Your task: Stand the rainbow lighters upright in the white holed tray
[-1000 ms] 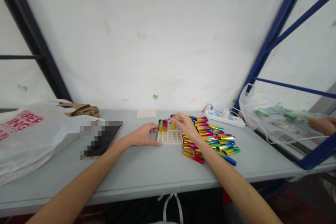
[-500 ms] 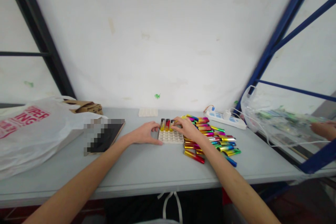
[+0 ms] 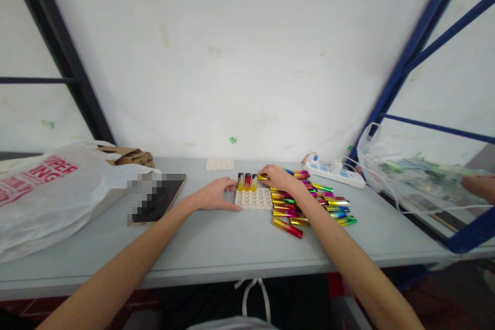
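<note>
A white plastic tray [image 3: 253,199] with rows of round holes lies on the table. Three lighters [image 3: 247,182] with dark tops and shiny yellow or red bodies stand upright along its back row. My left hand [image 3: 212,195] rests at the tray's left side, thumb at the front corner and fingers curved near the back corner, spread apart. Behind the tray's right end, my right hand [image 3: 279,177] is bent over the back left of a pile of shiny multicoloured lighters [image 3: 288,228]. Its fingers close on a gold lighter [image 3: 264,177], partly hidden by the hand.
A second white tray [image 3: 219,164] lies by the wall. To the left are a dark tablet-like device [image 3: 164,198] and a white plastic bag [image 3: 58,196]. A power strip [image 3: 336,172] and a clear bag [image 3: 410,170] sit at right, with another person's hand [image 3: 479,186] beyond.
My right hand has let go of the third upright lighter and moved right and slightly back to the pile. My left hand stays beside the tray.
</note>
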Action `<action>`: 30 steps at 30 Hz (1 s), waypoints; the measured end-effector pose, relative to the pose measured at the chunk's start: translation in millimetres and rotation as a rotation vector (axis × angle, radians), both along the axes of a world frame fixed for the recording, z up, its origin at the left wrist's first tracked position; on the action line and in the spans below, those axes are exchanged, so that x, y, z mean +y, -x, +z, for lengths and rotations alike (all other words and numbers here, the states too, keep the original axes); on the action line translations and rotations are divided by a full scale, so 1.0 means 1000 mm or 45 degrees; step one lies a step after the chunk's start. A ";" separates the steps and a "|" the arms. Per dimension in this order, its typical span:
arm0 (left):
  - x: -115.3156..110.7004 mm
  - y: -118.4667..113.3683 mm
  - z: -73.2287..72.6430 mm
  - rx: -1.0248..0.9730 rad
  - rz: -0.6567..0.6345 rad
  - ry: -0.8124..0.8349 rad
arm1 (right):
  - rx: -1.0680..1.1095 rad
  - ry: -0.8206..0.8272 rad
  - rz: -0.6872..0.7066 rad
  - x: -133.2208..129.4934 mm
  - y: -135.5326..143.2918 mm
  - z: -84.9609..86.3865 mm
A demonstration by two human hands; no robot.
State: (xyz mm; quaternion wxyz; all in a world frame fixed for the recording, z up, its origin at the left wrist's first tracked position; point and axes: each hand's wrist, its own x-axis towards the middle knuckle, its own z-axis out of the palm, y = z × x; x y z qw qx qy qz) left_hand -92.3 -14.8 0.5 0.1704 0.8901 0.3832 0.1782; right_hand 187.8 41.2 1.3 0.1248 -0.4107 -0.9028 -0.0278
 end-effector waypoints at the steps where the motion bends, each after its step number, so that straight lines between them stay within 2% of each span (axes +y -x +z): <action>1: 0.000 0.000 0.000 -0.007 0.003 -0.002 | -0.028 -0.008 -0.031 0.000 0.002 0.000; 5: 0.000 0.000 0.000 -0.025 0.008 0.010 | 0.041 -0.039 -0.032 -0.003 0.000 0.000; 14: 0.000 0.000 0.001 0.016 0.023 0.030 | 1.014 0.032 -0.096 -0.018 -0.011 0.013; 20: -0.002 0.000 0.002 0.008 0.029 0.016 | 1.481 0.396 -0.155 -0.028 0.000 0.015; 24: -0.001 0.001 0.002 0.016 0.022 0.015 | 1.568 0.465 -0.053 -0.033 0.008 0.016; 30: -0.001 0.001 0.002 0.022 0.028 0.017 | 1.684 0.826 0.165 -0.043 0.020 0.016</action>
